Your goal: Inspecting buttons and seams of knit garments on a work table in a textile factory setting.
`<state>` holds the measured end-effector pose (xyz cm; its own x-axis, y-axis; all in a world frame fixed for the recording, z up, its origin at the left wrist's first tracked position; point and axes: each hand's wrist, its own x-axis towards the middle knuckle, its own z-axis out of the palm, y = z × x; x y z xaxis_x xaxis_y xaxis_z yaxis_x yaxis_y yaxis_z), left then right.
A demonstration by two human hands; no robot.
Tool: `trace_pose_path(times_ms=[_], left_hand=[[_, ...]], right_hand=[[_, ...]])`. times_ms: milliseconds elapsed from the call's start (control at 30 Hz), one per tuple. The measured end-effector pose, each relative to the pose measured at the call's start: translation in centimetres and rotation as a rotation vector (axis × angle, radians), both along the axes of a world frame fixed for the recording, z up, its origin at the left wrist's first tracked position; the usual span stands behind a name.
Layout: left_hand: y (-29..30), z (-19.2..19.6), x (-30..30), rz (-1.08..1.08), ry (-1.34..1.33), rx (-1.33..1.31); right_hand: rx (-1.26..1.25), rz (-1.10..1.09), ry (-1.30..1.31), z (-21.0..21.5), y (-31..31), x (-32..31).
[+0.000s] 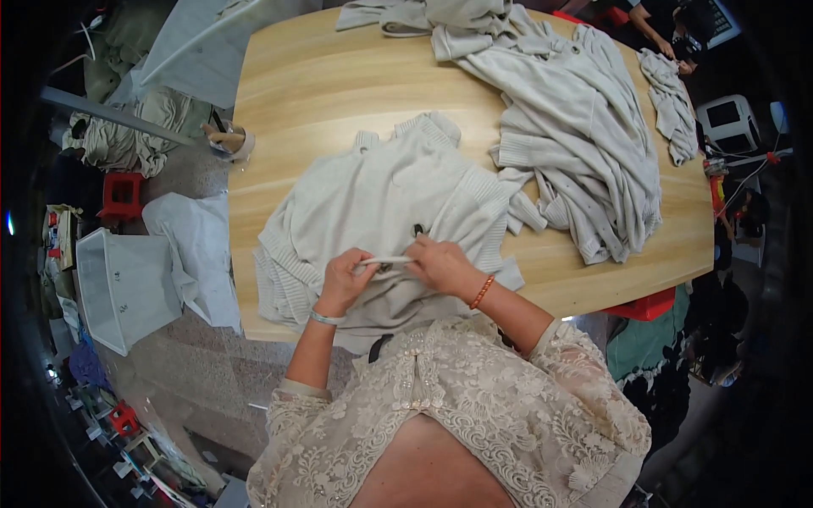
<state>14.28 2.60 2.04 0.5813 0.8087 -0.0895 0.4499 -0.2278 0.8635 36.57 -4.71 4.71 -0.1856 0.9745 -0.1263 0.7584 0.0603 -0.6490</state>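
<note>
A pale grey-beige knit sweater (373,186) lies spread on the wooden table (339,80) in front of me, with ribbed edges at its sides. My left hand (344,281) is closed, pinching a narrow folded edge of it near the table's front. Closed on the same edge from the other side is my right hand (446,268), so the strip runs taut between them. A small dark object (417,229) shows just above the right hand's fingers; I cannot tell what it is or whether it is held. Part of the sweater hangs toward my body.
More pale knit garments (584,127) are heaped on the table's right and far side. A white plastic bin (127,288) and a red stool (123,195) stand on the floor at left. A clear container (230,144) is at the table's left edge. Another person's hands (673,55) show far right.
</note>
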Motion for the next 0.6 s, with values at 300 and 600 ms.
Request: trace_pose_path(times_ms=[300, 600], left_hand=[[0.5, 2.9, 6.7, 0.001, 0.012, 0.474], [0.3, -0.8, 11.9, 0.024, 0.091, -0.043]], right_hand=[[0.097, -0.184, -0.026, -0.3, -1.9, 3.7], [0.128, -0.271, 0.068, -2.6, -2.5, 3.5]])
